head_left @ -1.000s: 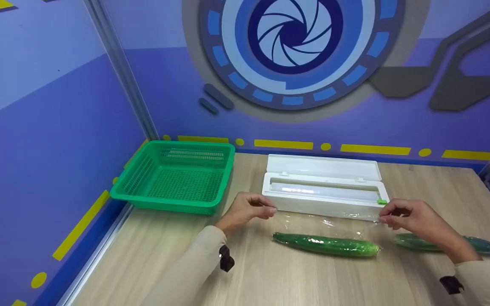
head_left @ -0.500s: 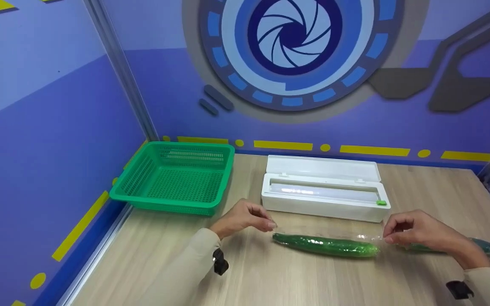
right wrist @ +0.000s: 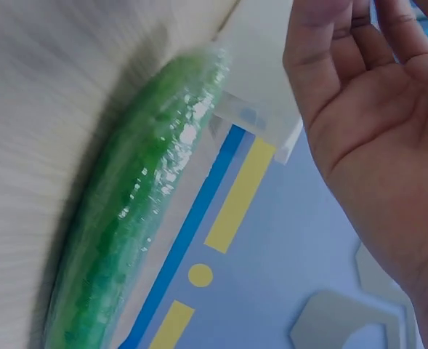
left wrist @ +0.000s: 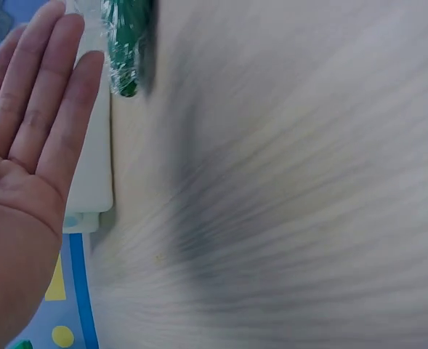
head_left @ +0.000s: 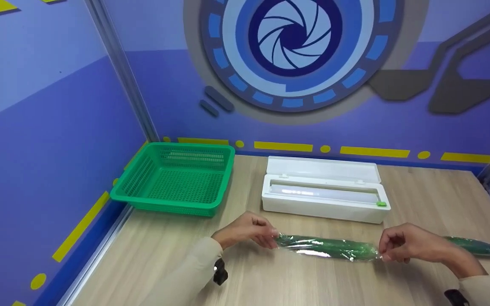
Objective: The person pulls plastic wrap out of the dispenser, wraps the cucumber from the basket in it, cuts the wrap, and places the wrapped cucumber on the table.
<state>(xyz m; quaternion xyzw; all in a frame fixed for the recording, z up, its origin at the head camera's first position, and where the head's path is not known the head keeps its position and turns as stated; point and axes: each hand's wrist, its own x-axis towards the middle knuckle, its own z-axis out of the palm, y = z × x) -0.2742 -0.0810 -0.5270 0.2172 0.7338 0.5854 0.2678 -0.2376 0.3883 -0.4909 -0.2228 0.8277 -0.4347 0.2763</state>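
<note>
A cucumber lies crosswise on the table with clear plastic wrap over it. At its left end, my left hand pinches the wrap's edge. My right hand pinches the wrap at the opposite end, with curled fingers. In the left wrist view, the fingers of my left hand look fairly straight and the thumb is hidden; a film-covered cucumber tip shows beyond them. Another film-wrapped cucumber lies at the right, partly behind my right hand; it fills much of the right wrist view.
A white plastic wrap dispenser stands behind the cucumber, lid up, its roll showing and a green slider at its right end. A green basket stands at the back left. Printed walls close off the back and left.
Both hands have come from the dispenser's front edge toward me, drawing the plastic wrap down over the middle cucumber. The dispenser, basket and right-hand cucumber have stayed in place.
</note>
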